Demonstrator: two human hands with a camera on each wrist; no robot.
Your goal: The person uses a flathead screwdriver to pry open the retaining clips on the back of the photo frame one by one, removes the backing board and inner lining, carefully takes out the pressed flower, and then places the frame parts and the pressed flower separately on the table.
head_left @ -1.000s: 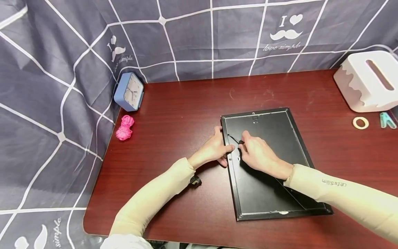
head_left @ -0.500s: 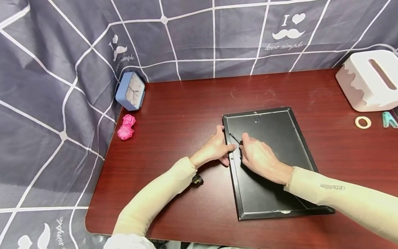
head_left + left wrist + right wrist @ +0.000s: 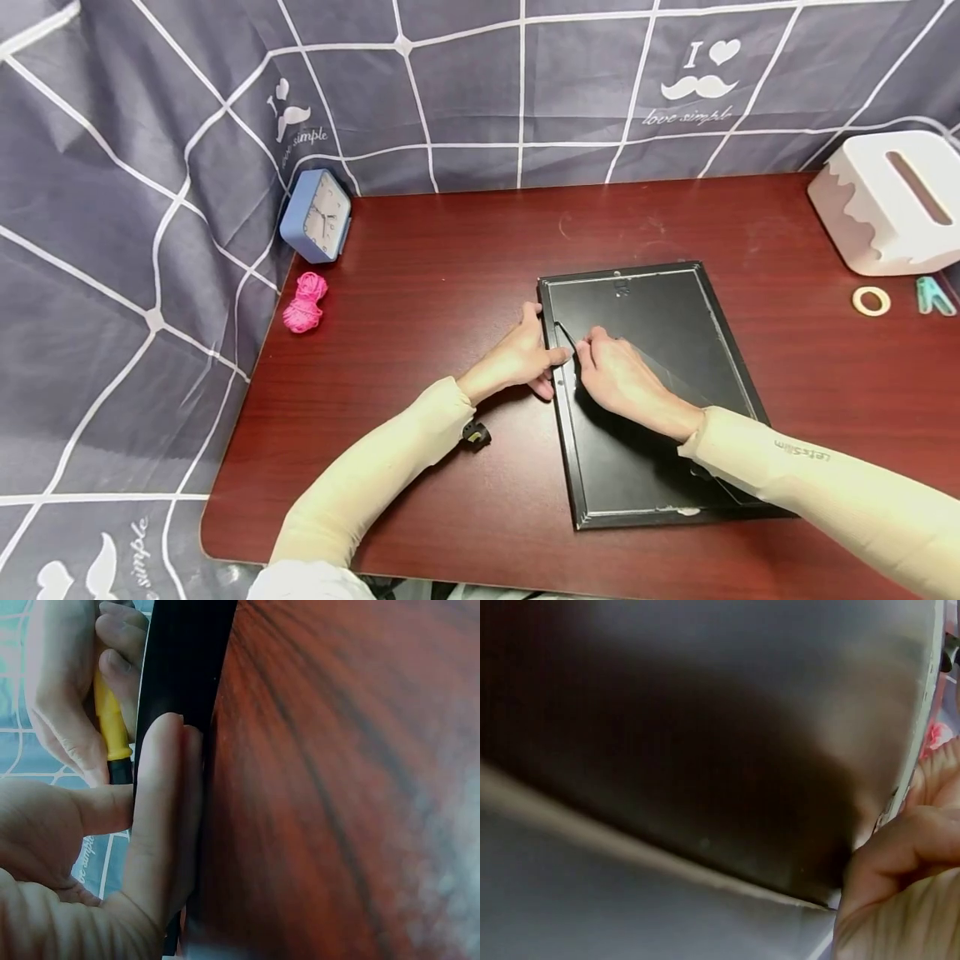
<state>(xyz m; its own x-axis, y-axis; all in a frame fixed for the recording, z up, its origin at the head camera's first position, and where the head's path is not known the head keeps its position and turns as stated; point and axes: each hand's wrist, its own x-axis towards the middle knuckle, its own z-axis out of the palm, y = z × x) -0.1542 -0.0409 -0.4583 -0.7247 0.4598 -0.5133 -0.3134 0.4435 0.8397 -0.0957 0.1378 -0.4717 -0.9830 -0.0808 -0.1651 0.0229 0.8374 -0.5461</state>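
A black picture frame (image 3: pixel 656 317) lies back side up on the red-brown table. My left hand (image 3: pixel 517 357) grips its left edge, thumb over the rim and fingers along the outer side; the left wrist view shows the fingers (image 3: pixel 154 817) flat against that side. My right hand (image 3: pixel 622 379) holds a screwdriver (image 3: pixel 566 335), its yellow handle (image 3: pixel 110 724) showing in the left wrist view. The thin dark shaft reaches to the inner edge of the frame's left rim, beyond my left thumb. In the right wrist view the backing board (image 3: pixel 705 750) fills most of the picture.
A blue alarm clock (image 3: pixel 317 217) and pink yarn (image 3: pixel 305 302) sit at the left. To the right are a white tissue box (image 3: pixel 888 204), a tape roll (image 3: pixel 871 301) and a teal clip (image 3: pixel 934 297). A grey checked curtain (image 3: pixel 465 92) borders the table.
My right hand has dropped slightly toward the near side, and the screwdriver's shaft now lies at a steeper slant. The left hand keeps its grip on the frame's edge.
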